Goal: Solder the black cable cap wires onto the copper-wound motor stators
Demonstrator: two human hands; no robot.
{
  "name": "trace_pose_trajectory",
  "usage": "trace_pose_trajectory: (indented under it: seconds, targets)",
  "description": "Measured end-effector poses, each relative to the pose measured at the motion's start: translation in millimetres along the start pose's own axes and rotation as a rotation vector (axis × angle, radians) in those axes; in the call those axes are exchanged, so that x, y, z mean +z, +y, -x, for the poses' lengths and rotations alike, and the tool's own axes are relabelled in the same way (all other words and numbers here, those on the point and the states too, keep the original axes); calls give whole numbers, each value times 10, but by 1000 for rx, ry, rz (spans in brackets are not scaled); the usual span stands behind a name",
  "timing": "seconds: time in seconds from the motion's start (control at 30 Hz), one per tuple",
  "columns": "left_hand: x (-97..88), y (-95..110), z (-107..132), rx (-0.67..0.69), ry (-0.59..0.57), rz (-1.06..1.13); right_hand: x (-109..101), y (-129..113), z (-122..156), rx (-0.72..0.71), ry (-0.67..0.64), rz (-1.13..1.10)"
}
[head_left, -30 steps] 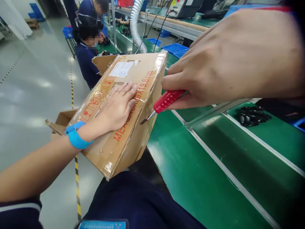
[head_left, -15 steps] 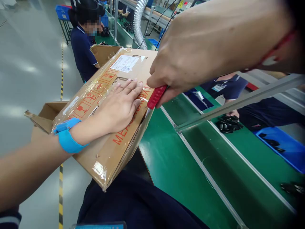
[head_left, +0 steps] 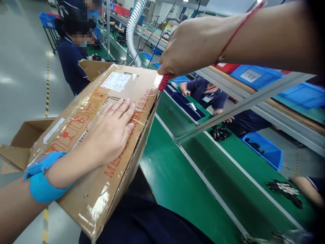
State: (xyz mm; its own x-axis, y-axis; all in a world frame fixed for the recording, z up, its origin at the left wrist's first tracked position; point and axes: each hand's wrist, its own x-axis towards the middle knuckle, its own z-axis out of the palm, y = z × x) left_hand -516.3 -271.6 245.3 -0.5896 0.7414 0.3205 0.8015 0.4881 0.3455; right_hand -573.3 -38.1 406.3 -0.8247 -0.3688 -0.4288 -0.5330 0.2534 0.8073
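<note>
1. The only view comes from a camera on the person's head, looking forward and down past the dark clothing [head_left: 152, 220] at the bottom edge.
2. It sits close above the carton [head_left: 133, 135], whose top is seen obliquely, with one corner near the bottom edge.
3. The left hand [head_left: 111, 130] lies mid-frame, its forearm entering from the lower left.
4. The right hand [head_left: 182, 51] and forearm cross the upper right, close to the lens.
5. The green surface [head_left: 172, 183] runs diagonally through the view; floor [head_left: 20, 84] fills the left side.
6. Co-workers [head_left: 68, 64] appear farther off.
</note>
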Motion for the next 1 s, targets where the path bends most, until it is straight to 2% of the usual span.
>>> trace_pose_trajectory:
  seconds: [0.1, 0.17, 0.23, 0.3, 0.37, 0.4, 0.47, 0.53, 0.6, 0.67, 0.8, 0.93, 1.0]
  targets:
    - [-3, -27, 2, 1, -3, -5, 252, 245, 79, 161, 46, 62]
    - [-10, -52, 24, -7, -2, 2, 424, 410, 250, 349, 78, 103]
    - [-20, -83, 63, -26, 3, 10, 567, 438, 477, 571, 157, 64]
    - [-32, -114, 113, -42, 10, 17, 648, 209, 679, 803, 275, -120]
    - [-44, -138, 159, -50, 13, 21, 646, -296, 788, 902, 394, -473]
    - [-50, -145, 178, -51, 12, 19, 613, -623, 801, 873, 437, -688]
    - [-62, -149, 206, -54, 2, 8, 493, -1314, 752, 673, 596, -1045]
    - [-77, -147, 224, -52, -11, -4, 337, -1896, 639, 510, 674, -1229]
    - [-95, -146, 239, -48, -19, -12, 199, -2262, 514, 471, 658, -1292]
    - [-116, -151, 257, -42, -16, -16, 119, -2428, 425, 508, 589, -1290]
    - [-156, -181, 305, -29, -13, -26, 108, -2515, 383, 551, 483, -1265]
    - [-192, -210, 342, -20, -12, -39, 175, -2651, 377, 555, 420, -1281]
    - [-211, -225, 353, -5, 2, -25, 291, -2799, 350, 550, 309, -1304]
